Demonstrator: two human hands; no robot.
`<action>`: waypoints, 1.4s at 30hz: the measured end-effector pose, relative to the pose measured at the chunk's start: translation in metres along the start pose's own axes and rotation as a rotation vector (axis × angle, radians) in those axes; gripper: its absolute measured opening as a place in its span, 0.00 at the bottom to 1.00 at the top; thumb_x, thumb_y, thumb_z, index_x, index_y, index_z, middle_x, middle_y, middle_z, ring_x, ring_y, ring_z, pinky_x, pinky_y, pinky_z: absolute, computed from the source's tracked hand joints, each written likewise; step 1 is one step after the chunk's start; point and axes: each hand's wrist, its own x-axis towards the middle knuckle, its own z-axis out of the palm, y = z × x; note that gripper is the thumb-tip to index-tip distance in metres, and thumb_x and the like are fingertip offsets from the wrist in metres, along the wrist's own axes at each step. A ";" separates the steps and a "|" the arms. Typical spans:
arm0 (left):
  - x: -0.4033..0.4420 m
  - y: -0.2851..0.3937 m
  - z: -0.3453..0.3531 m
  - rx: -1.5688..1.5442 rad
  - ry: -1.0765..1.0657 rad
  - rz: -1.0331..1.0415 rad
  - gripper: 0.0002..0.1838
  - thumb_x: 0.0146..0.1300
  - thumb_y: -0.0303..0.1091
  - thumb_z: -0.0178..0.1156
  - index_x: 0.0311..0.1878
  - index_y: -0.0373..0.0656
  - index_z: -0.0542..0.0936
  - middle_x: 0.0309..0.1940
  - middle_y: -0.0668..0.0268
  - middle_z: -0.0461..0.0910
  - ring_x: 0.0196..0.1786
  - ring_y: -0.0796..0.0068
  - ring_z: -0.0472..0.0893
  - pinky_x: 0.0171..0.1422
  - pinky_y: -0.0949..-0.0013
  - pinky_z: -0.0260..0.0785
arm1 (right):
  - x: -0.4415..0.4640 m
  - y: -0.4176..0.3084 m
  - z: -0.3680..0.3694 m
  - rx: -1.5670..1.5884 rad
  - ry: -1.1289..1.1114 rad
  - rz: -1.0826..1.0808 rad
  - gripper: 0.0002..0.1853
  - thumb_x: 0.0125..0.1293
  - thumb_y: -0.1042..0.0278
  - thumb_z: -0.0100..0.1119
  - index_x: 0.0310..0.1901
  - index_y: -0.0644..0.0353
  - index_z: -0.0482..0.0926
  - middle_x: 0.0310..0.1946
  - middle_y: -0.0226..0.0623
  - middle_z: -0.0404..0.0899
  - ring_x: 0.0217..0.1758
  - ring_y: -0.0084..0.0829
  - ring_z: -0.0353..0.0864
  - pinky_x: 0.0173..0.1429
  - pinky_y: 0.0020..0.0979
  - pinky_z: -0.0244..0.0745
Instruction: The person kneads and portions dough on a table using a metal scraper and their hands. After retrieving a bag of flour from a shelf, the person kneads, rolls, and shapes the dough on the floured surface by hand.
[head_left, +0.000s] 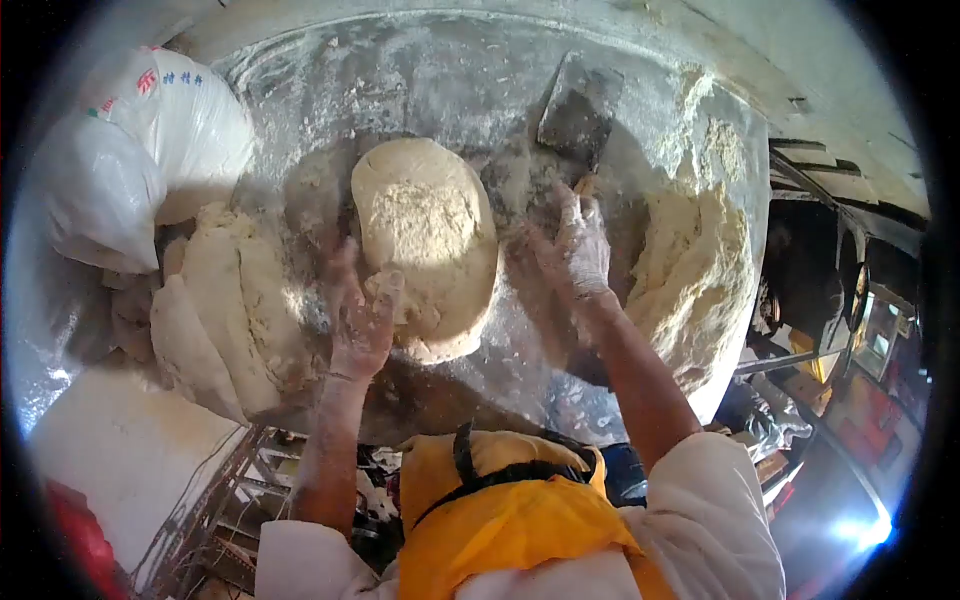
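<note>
An oval slab of dough [425, 235] lies on the floured metal table [400, 75], its middle rough and floury. At its lower left edge is my left hand [365, 315], fingers apart and dusted with flour. My right hand [580, 240] is to the right of the dough, apart from it, with fingers spread and nothing seen in it. Just beyond those fingertips lies a flat metal scraper [577, 110], its handle end close to them. Whether the fingertips touch the handle is hard to tell.
Folded dough [225, 300] sits at the left, below white plastic bags [180, 130]. A large rough dough mass [695, 270] lies along the right side. A white board [135, 455] is at the lower left. Shelves and cluttered items stand beyond the table's right edge.
</note>
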 end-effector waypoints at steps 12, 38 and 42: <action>0.104 0.108 0.035 0.728 0.310 0.283 0.38 0.70 0.67 0.54 0.79 0.64 0.68 0.81 0.73 0.63 0.80 0.51 0.62 0.82 0.33 0.45 | 0.067 0.055 -0.007 0.399 0.174 0.282 0.30 0.65 0.68 0.61 0.68 0.67 0.70 0.50 0.46 0.78 0.52 0.36 0.79 0.57 0.42 0.77; 0.146 0.335 0.167 -0.030 -0.102 0.849 0.32 0.69 0.47 0.67 0.71 0.41 0.74 0.64 0.49 0.78 0.69 0.52 0.76 0.73 0.48 0.67 | 0.025 0.333 -0.250 0.565 0.475 0.628 0.12 0.77 0.59 0.59 0.41 0.60 0.78 0.27 0.27 0.73 0.21 0.21 0.68 0.26 0.33 0.65; 0.183 0.348 0.266 0.219 -0.390 1.022 0.25 0.75 0.43 0.59 0.72 0.48 0.75 0.70 0.54 0.75 0.76 0.54 0.70 0.76 0.52 0.66 | 0.003 0.367 -0.222 0.674 0.394 0.812 0.13 0.77 0.59 0.61 0.53 0.58 0.76 0.37 0.31 0.76 0.26 0.21 0.71 0.30 0.32 0.72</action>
